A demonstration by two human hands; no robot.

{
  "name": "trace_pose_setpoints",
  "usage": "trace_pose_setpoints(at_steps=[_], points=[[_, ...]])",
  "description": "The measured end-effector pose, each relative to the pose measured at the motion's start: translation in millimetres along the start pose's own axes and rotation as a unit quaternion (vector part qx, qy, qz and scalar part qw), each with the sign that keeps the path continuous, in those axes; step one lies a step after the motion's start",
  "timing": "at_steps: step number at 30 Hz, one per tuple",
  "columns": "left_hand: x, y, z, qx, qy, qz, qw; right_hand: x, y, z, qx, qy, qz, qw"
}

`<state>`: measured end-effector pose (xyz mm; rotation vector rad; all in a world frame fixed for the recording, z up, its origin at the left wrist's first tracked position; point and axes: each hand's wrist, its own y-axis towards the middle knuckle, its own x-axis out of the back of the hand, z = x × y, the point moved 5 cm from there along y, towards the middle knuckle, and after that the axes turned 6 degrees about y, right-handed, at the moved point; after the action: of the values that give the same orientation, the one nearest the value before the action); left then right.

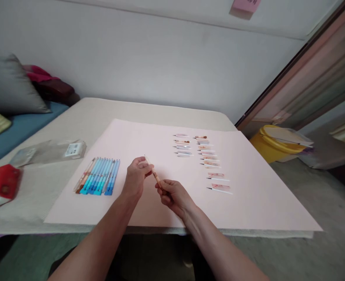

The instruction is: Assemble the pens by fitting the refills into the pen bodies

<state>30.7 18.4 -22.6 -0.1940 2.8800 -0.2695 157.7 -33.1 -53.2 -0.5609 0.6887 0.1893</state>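
Between my two hands is a slim pen [156, 176] with a pale tip end and an orange-brown patterned barrel, tilted above the pink sheet [149, 136]. My left hand [137, 173] pinches it near the pale tip, fingers closed. The fingers of my right hand [174, 194] are wrapped round its lower, brown end. To the left lies a row of several pens [100, 175], mostly blue and turquoise, with a few brownish ones at its left side. Pen refills [219, 178] and patterned barrel pieces [221, 187] lie in two columns on the right.
A clear plastic package [54, 151] and a red-and-white packet [1, 183] lie at the table's left. A grey cushion [14, 86] rests on the blue seat [20, 123] beyond. A yellow bin [269, 144] stands on the floor at right. The wall [149, 58] borders the table's far edge.
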Motion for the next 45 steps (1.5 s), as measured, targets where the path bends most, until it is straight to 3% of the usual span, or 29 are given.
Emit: trace_pose_setpoints(at_steps=[11,18,21,24,26,30,38,45], points=[[-1,-3,6,0.031,0.075,0.005,0.997,0,2,-5,0.014,-0.017,-0.011,1.0],[0,-1,5,0.026,0.056,0.011,0.998,0,2,-6,0.01,-0.023,-0.012,1.0],[2,0,2,0.022,0.034,-0.008,0.999,0,1,-3,0.041,-0.068,-0.032,0.996],[6,2,1,0.032,0.008,-0.013,0.999,-4,-2,7,0.128,-0.16,-0.033,0.978],[6,3,1,0.047,-0.014,-0.003,0.999,-9,-4,11,0.176,-0.197,0.004,0.965],[4,2,2,0.072,-0.045,0.025,0.996,-14,-6,12,0.211,-0.21,0.061,0.953],[-7,-4,0,0.092,-0.069,0.072,0.991,-12,-13,18,0.258,-0.278,0.004,0.925],[-8,-6,1,0.092,-0.045,0.074,0.992,-28,-24,24,0.31,-0.435,0.035,0.845]])
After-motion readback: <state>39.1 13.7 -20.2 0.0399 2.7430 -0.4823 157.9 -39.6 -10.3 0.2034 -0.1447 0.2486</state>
